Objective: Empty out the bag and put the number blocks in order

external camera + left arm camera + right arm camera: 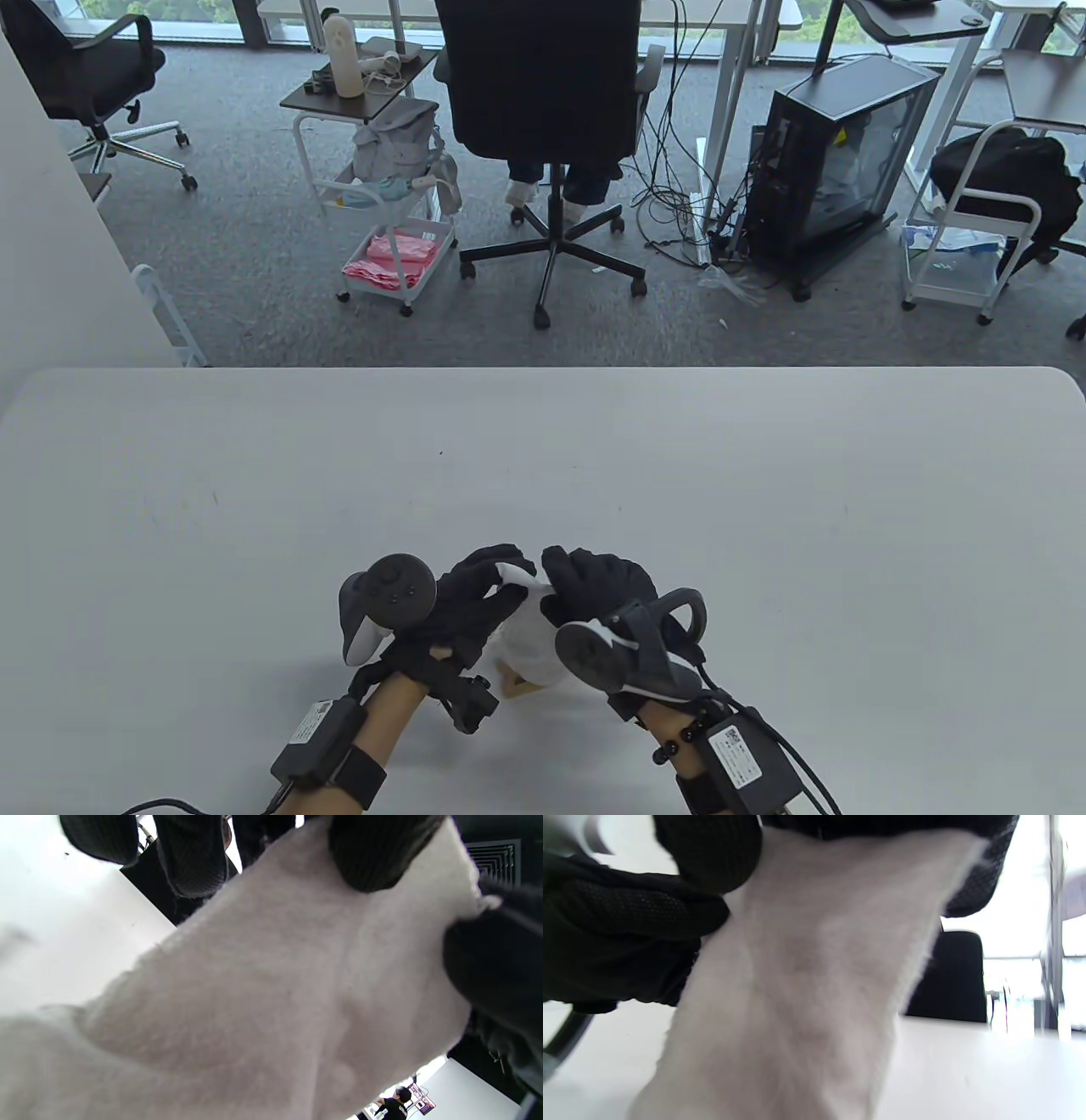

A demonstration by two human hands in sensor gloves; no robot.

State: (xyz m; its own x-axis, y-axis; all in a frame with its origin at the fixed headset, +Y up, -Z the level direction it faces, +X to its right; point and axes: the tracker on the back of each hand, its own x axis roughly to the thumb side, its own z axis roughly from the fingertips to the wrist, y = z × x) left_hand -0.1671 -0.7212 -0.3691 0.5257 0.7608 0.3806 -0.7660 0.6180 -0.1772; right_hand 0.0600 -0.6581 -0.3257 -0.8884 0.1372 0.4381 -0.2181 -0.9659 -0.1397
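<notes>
White bag (530,632) gripped between left hand (471,594) and right hand (598,586).

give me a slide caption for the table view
Both gloved hands, left hand and right hand, hold a white cloth bag over the table.
</notes>
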